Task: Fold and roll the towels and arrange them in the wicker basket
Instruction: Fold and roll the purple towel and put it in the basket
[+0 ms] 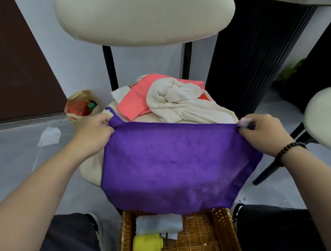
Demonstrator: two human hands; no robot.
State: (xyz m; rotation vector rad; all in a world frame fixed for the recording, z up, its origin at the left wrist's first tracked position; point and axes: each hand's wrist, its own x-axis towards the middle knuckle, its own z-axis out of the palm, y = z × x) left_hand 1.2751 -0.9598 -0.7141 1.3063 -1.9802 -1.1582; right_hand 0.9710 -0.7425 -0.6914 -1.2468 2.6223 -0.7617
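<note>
A purple towel (175, 164) hangs spread out in front of me, folded so its top edge runs straight between my hands. My left hand (94, 130) pinches its upper left corner and my right hand (263, 133) pinches its upper right corner. Behind it, on a cream chair seat (89, 165), lie a crumpled cream towel (181, 101) and a pink towel (135, 98). Below the purple towel stands the wicker basket (217, 239), holding a rolled pale blue towel (158, 225) and rolled yellow towels (147, 244) along its left side.
The chair's cream backrest (144, 15) and black legs (110, 67) rise behind the seat. A second cream chair (328, 117) stands at the right. A bag with bottles (80, 106) and a white tissue (49, 136) lie on the grey floor at the left. My knees flank the basket.
</note>
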